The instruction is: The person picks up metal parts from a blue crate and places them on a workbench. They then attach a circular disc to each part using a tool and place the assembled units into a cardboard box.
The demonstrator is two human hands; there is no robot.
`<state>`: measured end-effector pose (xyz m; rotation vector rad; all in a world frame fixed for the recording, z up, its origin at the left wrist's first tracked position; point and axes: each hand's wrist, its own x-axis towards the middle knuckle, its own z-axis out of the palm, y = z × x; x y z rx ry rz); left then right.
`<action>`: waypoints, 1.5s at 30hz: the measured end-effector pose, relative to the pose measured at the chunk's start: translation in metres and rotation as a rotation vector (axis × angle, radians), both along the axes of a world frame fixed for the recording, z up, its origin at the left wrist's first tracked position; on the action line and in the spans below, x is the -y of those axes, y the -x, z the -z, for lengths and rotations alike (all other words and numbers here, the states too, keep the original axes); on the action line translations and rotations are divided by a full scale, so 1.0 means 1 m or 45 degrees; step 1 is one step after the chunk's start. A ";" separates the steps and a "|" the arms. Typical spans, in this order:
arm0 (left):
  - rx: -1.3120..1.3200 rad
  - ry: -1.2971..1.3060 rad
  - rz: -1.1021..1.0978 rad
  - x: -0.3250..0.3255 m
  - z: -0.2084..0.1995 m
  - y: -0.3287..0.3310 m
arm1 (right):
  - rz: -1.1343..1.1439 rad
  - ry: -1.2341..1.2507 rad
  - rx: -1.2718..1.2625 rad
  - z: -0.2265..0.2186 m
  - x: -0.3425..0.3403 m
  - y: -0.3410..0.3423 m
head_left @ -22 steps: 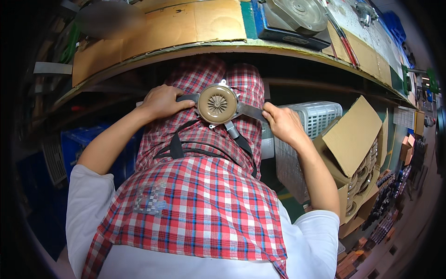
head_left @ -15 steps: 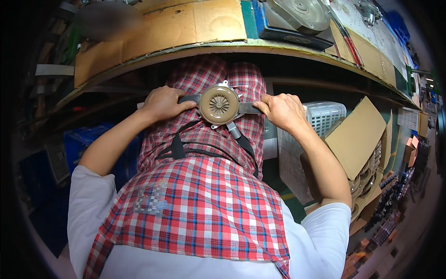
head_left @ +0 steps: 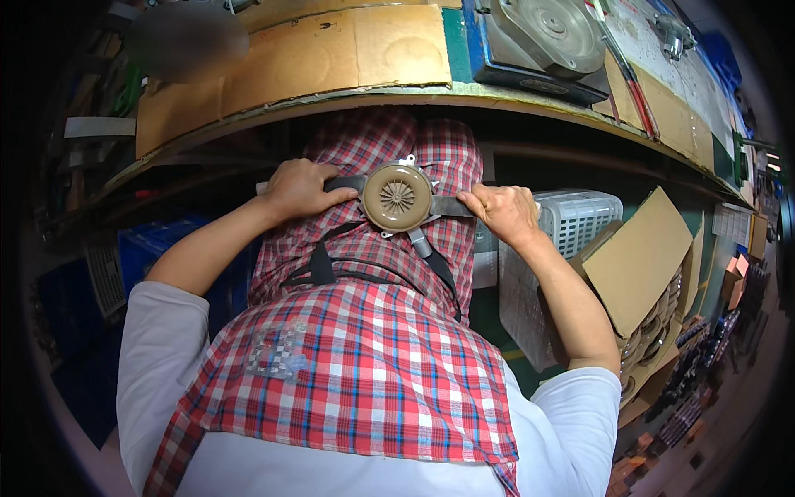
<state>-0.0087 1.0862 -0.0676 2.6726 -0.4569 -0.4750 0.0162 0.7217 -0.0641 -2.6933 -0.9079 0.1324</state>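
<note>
A round, glossy tan housing (head_left: 397,217) with radial fins at its centre and small metal tabs round its rim rests over my lap. On its left side, my left hand (head_left: 300,189) is closed round a flat dark metal bar (head_left: 346,182), whose end meets the housing's rim. A similar flat grey bar (head_left: 451,206) reaches the rim from the right. My right hand (head_left: 505,211) grips that one, the thumb lying along it. Below the housing a grey metal piece (head_left: 420,242) sticks out beside a black strap. What supports the housing underneath is hidden.
Ahead runs a workbench edge (head_left: 331,100) with cardboard (head_left: 402,50) on it. A grey round metal casting (head_left: 551,33) sits on a blue-and-black base there. To my right stand a clear plastic basket (head_left: 580,217) and an open carton (head_left: 642,265) of ring-shaped parts. Blue crates (head_left: 161,248) are at left.
The whole view has shifted slightly, so bench, hands and housing appear a little lower and to the right. Both hands keep their grip on the bars beside the housing.
</note>
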 end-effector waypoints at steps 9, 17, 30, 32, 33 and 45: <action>0.108 -0.011 0.005 -0.005 0.001 0.010 | -0.036 -0.063 0.105 0.004 0.000 0.006; 0.089 -0.047 0.049 -0.008 -0.001 0.010 | 0.011 0.050 0.064 -0.008 -0.004 0.012; 0.053 0.036 0.095 -0.007 0.009 0.004 | 0.020 0.085 0.069 -0.002 0.000 0.018; 0.066 0.039 0.100 -0.009 0.005 0.002 | 0.016 0.135 0.087 -0.005 -0.001 0.017; 0.067 0.029 0.099 -0.006 0.006 0.009 | 0.015 0.161 0.096 -0.005 0.000 0.019; 0.044 0.042 0.107 -0.006 0.007 0.005 | 0.040 0.136 0.153 0.002 -0.002 0.019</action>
